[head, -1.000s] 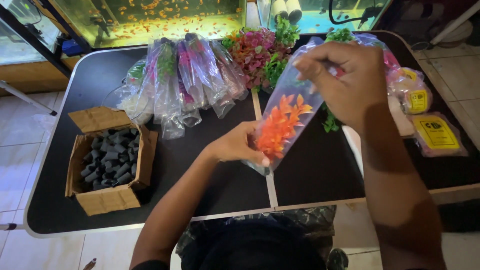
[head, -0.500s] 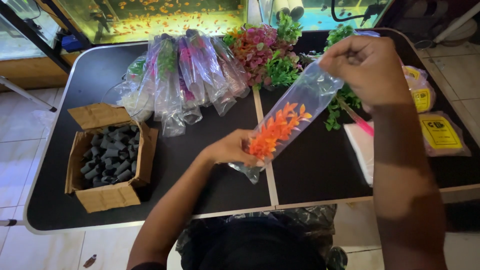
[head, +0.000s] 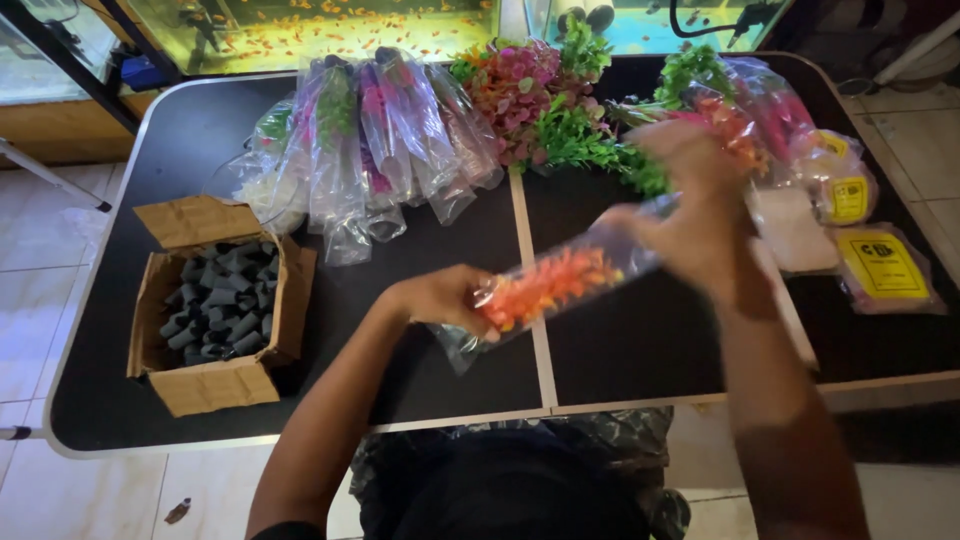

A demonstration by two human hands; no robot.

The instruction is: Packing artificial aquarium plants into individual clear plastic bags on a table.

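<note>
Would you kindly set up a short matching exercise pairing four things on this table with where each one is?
Things:
1. orange plant in a clear bag
2. cardboard box
3. pile of bagged plants
4. yellow-labelled packets

Places:
A. table's right edge
B. between left hand and right hand
C. table's left side, holding dark pieces
D. back of the table

Pairs: 1-B, 2-C, 3-D, 4-A

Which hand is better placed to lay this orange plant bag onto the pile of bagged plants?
Probably the left hand: it grips the orange plant bag at its lower end, nearer the bagged pile; the right hand holds the far end.
</note>
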